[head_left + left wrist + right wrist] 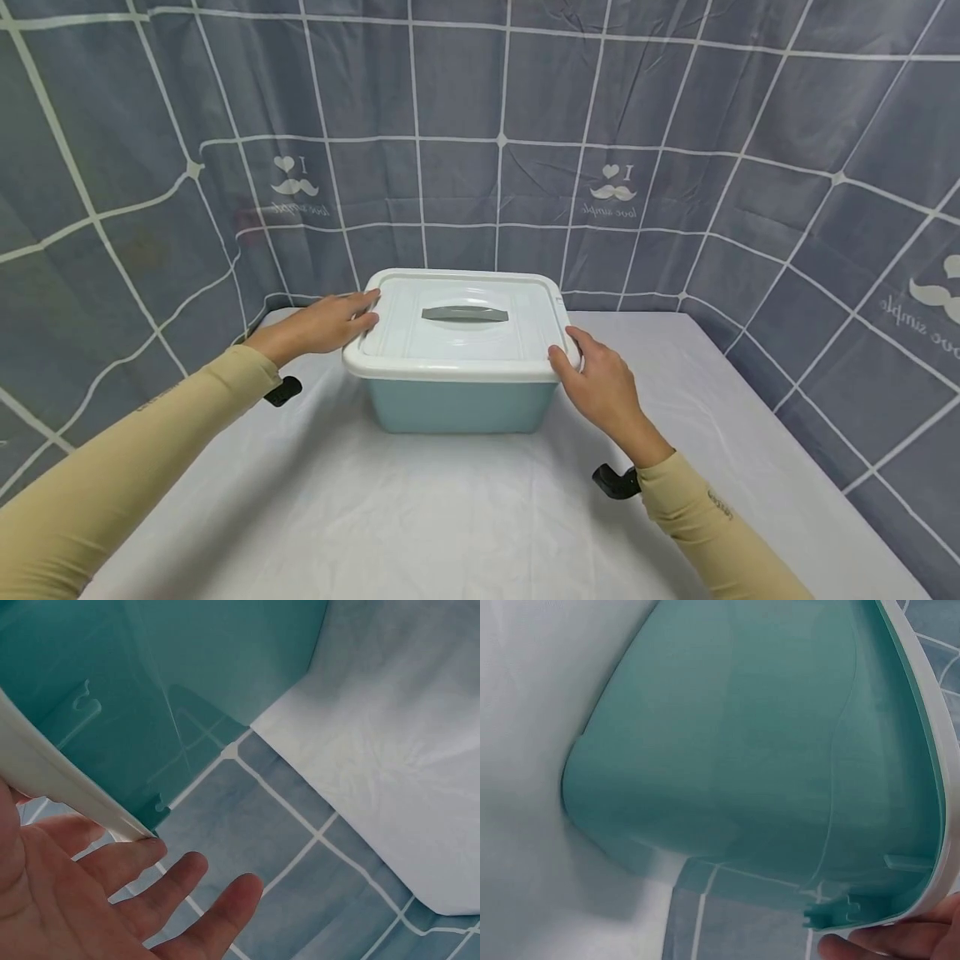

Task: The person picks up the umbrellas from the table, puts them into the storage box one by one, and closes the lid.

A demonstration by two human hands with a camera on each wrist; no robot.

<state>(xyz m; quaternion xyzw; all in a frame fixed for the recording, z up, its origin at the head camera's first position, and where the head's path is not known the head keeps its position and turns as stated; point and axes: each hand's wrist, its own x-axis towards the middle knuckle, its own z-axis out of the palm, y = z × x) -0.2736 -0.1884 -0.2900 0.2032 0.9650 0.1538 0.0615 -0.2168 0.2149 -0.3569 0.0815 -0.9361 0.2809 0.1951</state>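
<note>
A storage box (463, 407) with a blue-green body stands on the white-covered table, its white lid (405, 333) on top. The lid carries a grey handle (465, 314) at its centre. My left hand (322, 323) rests on the lid's left edge; in the left wrist view its fingers (214, 915) spread out, fairly straight, beside the white rim. At the front right corner, my right hand (600, 387) holds the lid's edge with the thumb on top. In the right wrist view, fingers (900, 937) lie under the rim. Whatever the box contains is hidden.
A white cloth (450, 517) covers the table. Grey curtains (457, 183) with a white grid pattern hang behind and on both sides. Black wrist-worn devices (617, 482) show beneath both forearms.
</note>
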